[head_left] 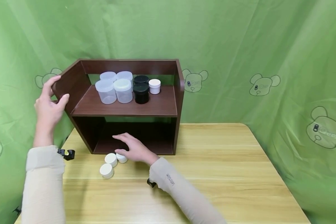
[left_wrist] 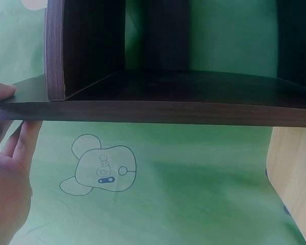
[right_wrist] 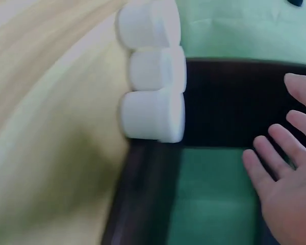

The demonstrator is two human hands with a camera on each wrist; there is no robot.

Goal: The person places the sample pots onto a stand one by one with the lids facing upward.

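Note:
A dark brown two-level shelf [head_left: 156, 107] stands at the back of the wooden table [head_left: 212, 174]. My left hand [head_left: 49, 102] grips its left side panel, thumb on one face and fingers on the other, as the left wrist view shows for the hand [left_wrist: 7, 178] and panel [left_wrist: 143, 109]. Three small white jars [head_left: 111, 159] lie on the table before the lower opening. My right hand [head_left: 133, 150] hovers open beside them, fingers straight, nearest the right-hand jar [head_left: 121, 158]. In the right wrist view the jars [right_wrist: 153, 115] line up apart from the fingers [right_wrist: 275, 153].
The upper level holds several clear jars [head_left: 114, 90], two black jars [head_left: 141, 91] and a small white jar [head_left: 154, 86]. Green cloth with bear prints [head_left: 263, 84] hangs behind and to both sides. The table's right half is bare wood.

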